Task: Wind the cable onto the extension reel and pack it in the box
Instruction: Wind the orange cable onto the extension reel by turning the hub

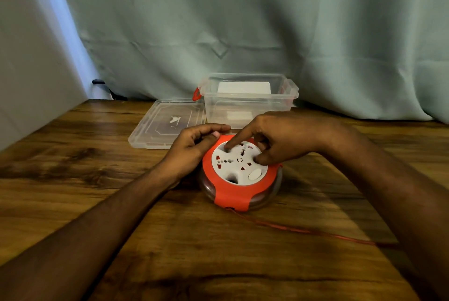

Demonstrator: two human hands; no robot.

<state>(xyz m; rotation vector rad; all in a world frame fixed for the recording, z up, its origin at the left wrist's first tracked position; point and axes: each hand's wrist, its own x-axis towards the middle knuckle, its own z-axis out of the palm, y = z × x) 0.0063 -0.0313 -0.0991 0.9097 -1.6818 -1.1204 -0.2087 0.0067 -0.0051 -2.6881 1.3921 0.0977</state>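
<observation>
Both forearms fill the lower corners of the frame and converge on the extension reel (239, 172), which sits flat on the wooden counter (73, 167) at mid-frame. Its white socket face looks up at the camera inside an orange housing. The left hand (194, 145) presses against the reel's upper-left edge with fingers curled against the orange rim, apparently steadying the body. The right hand (274, 140) lies over the top right of the socket face, index finger extended down into a recess in the white disc and the other fingers bent onto it; it seems set to turn the disc rather than grip it.

A red cable (315, 230) leaves the reel at its lower edge and runs toward the lower right of the frame, well away from both hands, so a length of it is not yet wound in. The coming move turns on that: the loose cable lies on the right hand's side, below and right of the reel.

Behind the reel, just above the hands in the frame, stands the clear box (247, 99), open, with its lid (167, 125) lying flat to its left.
</observation>
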